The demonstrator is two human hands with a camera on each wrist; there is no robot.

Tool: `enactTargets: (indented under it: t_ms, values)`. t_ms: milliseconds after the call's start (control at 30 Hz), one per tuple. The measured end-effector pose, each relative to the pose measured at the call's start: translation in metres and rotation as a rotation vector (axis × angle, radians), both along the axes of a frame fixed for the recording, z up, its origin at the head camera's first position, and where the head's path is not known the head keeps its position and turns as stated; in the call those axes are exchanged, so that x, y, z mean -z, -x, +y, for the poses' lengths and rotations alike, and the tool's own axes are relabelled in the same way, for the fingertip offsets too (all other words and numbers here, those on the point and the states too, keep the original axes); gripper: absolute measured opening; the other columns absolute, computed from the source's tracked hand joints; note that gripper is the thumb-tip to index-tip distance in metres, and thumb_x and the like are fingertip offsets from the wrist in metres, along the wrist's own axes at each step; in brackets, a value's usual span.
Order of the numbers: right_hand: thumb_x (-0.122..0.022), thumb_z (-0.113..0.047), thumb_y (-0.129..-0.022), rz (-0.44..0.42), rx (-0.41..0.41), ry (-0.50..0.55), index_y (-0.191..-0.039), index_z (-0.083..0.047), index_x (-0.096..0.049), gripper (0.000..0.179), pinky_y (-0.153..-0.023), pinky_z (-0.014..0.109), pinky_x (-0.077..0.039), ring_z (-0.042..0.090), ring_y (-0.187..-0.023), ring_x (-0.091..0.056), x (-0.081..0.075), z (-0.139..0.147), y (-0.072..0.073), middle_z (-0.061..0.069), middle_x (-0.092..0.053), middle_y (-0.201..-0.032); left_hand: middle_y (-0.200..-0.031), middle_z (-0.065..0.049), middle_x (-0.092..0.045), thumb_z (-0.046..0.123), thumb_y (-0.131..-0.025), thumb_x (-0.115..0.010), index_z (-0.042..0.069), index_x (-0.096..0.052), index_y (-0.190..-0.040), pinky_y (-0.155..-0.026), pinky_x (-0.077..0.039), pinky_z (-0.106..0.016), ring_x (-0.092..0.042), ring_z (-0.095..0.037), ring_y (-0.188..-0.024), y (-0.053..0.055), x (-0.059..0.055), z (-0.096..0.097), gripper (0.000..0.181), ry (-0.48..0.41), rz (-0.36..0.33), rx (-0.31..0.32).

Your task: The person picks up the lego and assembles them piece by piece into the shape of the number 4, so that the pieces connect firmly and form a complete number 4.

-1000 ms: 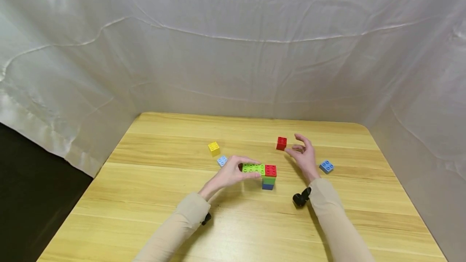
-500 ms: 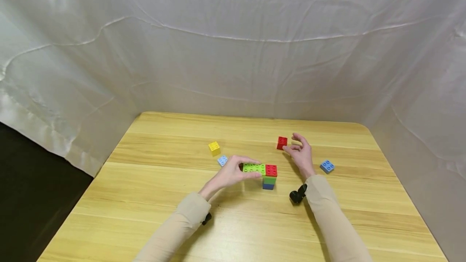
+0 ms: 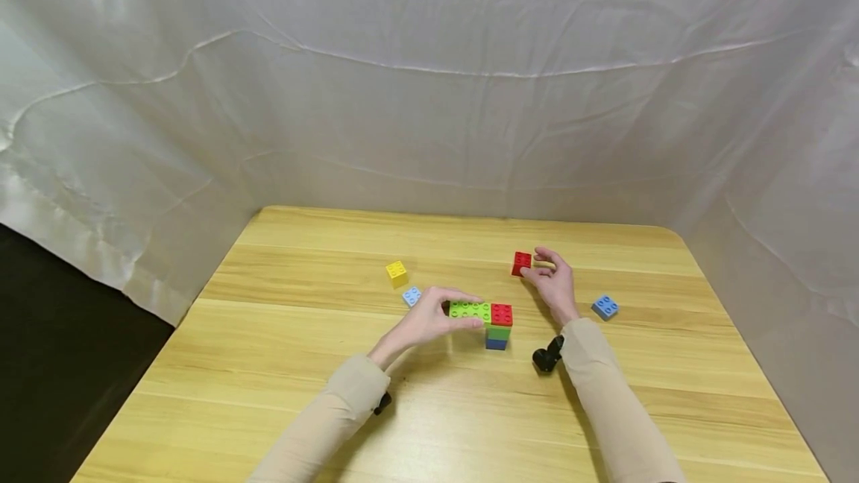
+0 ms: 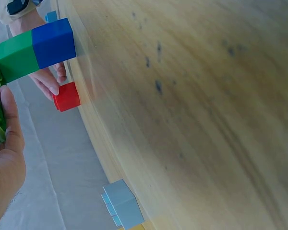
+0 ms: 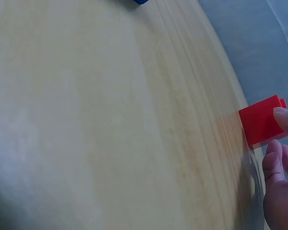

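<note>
My left hand [image 3: 429,314] grips the overhanging end of a long lime-green brick [image 3: 470,309], thumb on the near side and fingers on the far side. The brick belongs to a stack: a red brick [image 3: 501,314] tops its right end, with a green brick [image 4: 18,56] and a dark blue brick [image 4: 54,43] beneath. To the back right, my right hand [image 3: 555,288] pinches a loose red brick [image 5: 263,120] on the table. Its thumb lies on the brick's face in the right wrist view; the index fingertip is partly hidden.
A yellow brick [image 3: 397,273] and a light blue brick [image 3: 411,296] lie beyond my left hand. A mid-blue brick [image 3: 605,307] is right of my right hand. Grey-white cloth [image 3: 470,133] hangs behind the wooden table [image 3: 322,259].
My right hand has moved slightly left onto the loose red brick, its thumb now overlapping the brick and its fingers drawn nearer. My left hand and the stack have stayed in place.
</note>
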State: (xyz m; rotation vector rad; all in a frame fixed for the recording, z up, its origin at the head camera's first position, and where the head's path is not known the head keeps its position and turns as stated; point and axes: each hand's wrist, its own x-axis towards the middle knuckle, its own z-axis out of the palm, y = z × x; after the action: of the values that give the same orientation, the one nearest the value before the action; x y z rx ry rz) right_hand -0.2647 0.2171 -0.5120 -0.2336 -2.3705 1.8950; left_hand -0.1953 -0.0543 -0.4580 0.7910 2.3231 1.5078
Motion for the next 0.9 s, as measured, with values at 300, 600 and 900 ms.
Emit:
enactTargets:
  t_ms: [300,600,900]
  values:
    - [-0.070,-0.008,-0.094,0.003,-0.002,-0.027,-0.145,-0.002,-0.048,0.056,-0.075,0.006,-0.046,0.001,-0.092,-0.054,0.0010,0.0001,0.0021,0.020,-0.052,-0.139,-0.121,-0.013,-0.074,0.018,-0.089,-0.077,0.009,-0.070,-0.126,-0.070,-0.059,-0.023,-0.066,-0.006,-0.081,0.0004,-0.0010,0.0006,0.039,-0.008,-0.001,0.003]
    - [-0.069,-0.008,-0.094,-0.024,-0.011,-0.057,-0.144,-0.004,-0.051,0.053,-0.075,0.006,-0.046,0.005,-0.094,-0.054,0.0004,-0.0008,0.0027,0.018,-0.054,-0.141,-0.121,-0.013,-0.074,0.019,-0.089,-0.077,0.008,-0.070,-0.126,-0.069,-0.058,-0.022,-0.066,-0.008,-0.079,0.0007,-0.0002,0.0005,0.039,-0.016,-0.004,0.010]
    - [-0.068,-0.009,-0.095,-0.040,-0.013,-0.087,-0.143,-0.004,-0.052,0.050,-0.074,0.009,-0.045,0.008,-0.094,-0.053,0.0014,-0.0011,0.0037,0.020,-0.053,-0.140,-0.122,-0.012,-0.073,0.020,-0.089,-0.077,0.009,-0.070,-0.126,-0.073,-0.059,-0.023,-0.066,-0.007,-0.083,0.0007,0.0007,0.0019,0.040,-0.015,-0.005,0.010]
